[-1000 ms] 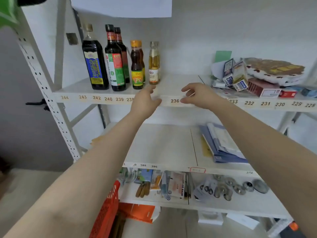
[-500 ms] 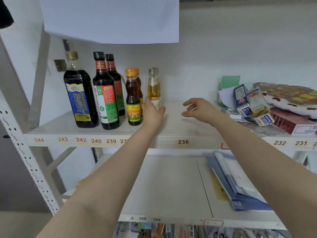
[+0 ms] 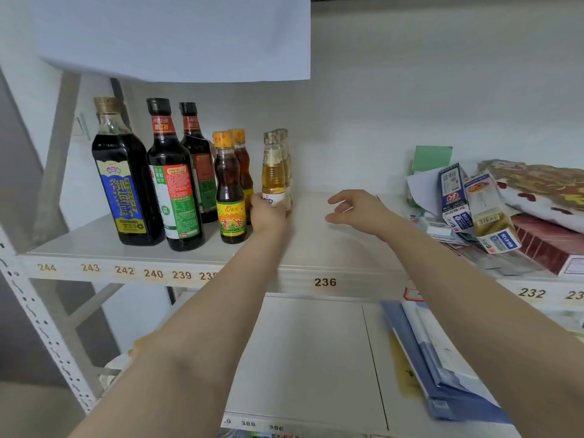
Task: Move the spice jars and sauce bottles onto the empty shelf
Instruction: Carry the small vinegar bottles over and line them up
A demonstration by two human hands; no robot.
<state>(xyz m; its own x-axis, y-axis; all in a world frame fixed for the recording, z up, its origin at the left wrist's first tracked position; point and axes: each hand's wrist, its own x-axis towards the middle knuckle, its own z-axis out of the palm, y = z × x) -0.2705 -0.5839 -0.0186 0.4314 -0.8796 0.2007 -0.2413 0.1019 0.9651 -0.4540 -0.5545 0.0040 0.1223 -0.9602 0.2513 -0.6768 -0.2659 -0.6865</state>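
Several sauce bottles stand in a row on the upper shelf point(image 3: 94, 248): a dark bottle with a blue label point(image 3: 123, 178), two dark bottles with red-green labels point(image 3: 172, 181), two brown sesame-oil bottles with orange caps point(image 3: 229, 188), and small pale-yellow oil bottles point(image 3: 273, 169). My left hand point(image 3: 267, 213) wraps round the base of the front yellow oil bottle. My right hand point(image 3: 357, 210) hovers over the bare shelf to its right, fingers loosely curled, holding nothing.
Boxes point(image 3: 467, 203), papers and a patterned package point(image 3: 537, 188) crowd the upper shelf's right end. The lower shelf point(image 3: 303, 358) carries blue folders point(image 3: 442, 368) on its right. A white sheet point(image 3: 177, 36) hangs above the bottles. A perforated upright point(image 3: 41, 327) stands at left.
My view has closed in on the upper shelf. My left hand has reached forward from the shelf edge and taken hold of the yellow oil bottle; my right hand has moved over the shelf surface.
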